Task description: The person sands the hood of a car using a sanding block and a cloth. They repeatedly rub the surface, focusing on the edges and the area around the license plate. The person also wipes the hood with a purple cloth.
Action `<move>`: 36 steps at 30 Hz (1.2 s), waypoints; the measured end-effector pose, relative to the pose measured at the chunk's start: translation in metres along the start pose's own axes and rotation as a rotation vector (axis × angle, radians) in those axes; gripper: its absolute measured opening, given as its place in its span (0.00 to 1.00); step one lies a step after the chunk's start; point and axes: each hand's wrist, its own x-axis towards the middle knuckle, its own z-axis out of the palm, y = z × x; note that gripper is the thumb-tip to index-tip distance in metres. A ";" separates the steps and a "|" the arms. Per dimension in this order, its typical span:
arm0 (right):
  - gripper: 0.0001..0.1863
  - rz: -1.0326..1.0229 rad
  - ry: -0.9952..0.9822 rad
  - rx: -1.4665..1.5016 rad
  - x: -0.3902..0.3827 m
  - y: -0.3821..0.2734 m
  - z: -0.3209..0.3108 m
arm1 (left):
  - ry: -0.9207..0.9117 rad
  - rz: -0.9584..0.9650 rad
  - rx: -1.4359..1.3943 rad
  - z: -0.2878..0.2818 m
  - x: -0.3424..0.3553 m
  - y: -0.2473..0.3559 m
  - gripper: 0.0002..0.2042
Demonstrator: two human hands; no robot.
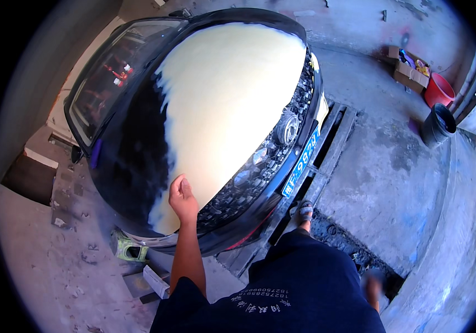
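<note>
My left hand [183,201] is over the near edge of a black car's bonnet [227,105], its fingers curled in with nothing showing in them. I cannot tell whether it touches the surface. A broad cream coat covers most of the bonnet, with a ragged border against the black paint [130,139]. Low at the right, beside my dark shirt, my right hand [372,288] is smeared by motion. A greyish blur lies at its end, and I cannot make out its fingers or whether it holds anything.
Along the car's front lies a slatted wooden pallet [332,150], with my sandalled foot [304,211] on its near part. A dark trench [354,252] runs beside it. Farther right stand a cardboard box [411,75], a red bucket [439,90] and a black bucket [438,126].
</note>
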 end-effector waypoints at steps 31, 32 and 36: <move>0.15 1.531 -0.612 0.976 0.090 -0.049 -0.096 | -0.504 0.229 0.900 0.172 0.040 0.086 0.44; 0.14 1.464 -0.618 0.892 0.089 -0.040 -0.100 | -0.511 0.229 0.868 0.186 0.040 0.096 0.44; 0.13 1.179 -0.674 0.647 0.081 -0.017 -0.082 | -0.507 0.309 0.814 0.195 0.041 0.102 0.42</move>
